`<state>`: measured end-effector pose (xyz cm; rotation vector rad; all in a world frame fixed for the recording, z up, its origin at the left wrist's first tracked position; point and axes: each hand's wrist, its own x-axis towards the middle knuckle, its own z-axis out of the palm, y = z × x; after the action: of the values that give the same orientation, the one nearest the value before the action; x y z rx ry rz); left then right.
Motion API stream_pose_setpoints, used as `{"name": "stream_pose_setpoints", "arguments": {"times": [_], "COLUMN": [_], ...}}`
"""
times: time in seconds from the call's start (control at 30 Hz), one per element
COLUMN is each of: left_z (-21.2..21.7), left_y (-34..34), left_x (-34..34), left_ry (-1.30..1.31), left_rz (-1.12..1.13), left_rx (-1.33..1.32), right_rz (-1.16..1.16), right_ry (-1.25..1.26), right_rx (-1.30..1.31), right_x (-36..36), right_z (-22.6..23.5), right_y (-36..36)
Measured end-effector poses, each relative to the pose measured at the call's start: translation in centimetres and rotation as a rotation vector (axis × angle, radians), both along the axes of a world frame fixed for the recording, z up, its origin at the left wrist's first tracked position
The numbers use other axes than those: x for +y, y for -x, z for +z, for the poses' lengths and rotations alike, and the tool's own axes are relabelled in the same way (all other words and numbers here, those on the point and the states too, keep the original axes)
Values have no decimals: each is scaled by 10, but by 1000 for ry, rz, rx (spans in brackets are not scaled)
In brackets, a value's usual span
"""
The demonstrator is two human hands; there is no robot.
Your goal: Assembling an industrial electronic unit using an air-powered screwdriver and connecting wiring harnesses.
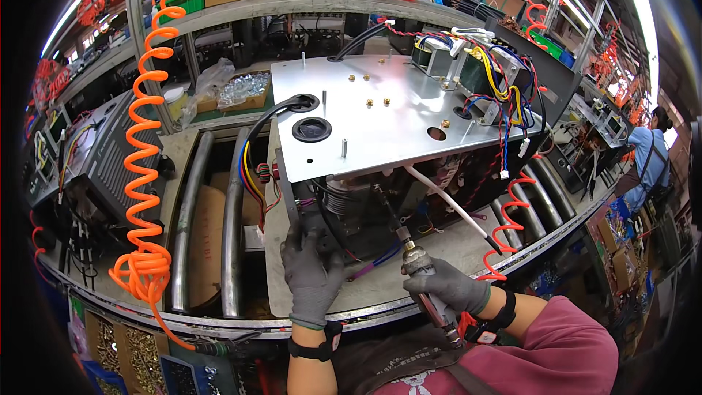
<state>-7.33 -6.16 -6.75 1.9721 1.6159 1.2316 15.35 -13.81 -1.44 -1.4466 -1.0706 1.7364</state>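
An upright-standing machine with a silver metal plate on top lies open toward me, its inside dark. My right hand, in a grey glove, is wrapped round a pneumatic screwdriver. The tool's long bit points away from me into the machine's open side; its tip is hard to make out. At the machine's left front post, my left hand, also gloved, has its fingers bent round a dark part beside a black cable. What they grip is partly hidden. A white cable hangs near the bit.
Coiled orange air hose hangs at left. Metal rollers run beside the wooden board. Another dark-cased machine stands left. Loose wires and transformers sit on the plate. Screw bins are below left; a person works at far right.
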Motion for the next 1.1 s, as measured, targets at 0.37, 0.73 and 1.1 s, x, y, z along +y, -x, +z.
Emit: {"name": "stream_pose_setpoints", "arguments": {"times": [0.37,0.73,1.1], "left_z": [52,57,39], "left_y": [-24,-53,-60], "left_x": [-14,58,70], "left_ry": [-270,197,209], "left_rz": [209,-518,-616], "left_rx": [322,-173,-271], "right_rz": [138,85,30], "right_ry": [55,-49,36], "right_rx": [30,27,211], "right_x": [4,-10,-5], "right_z": [10,0,-15], "right_y": [-8,-3,-7]}}
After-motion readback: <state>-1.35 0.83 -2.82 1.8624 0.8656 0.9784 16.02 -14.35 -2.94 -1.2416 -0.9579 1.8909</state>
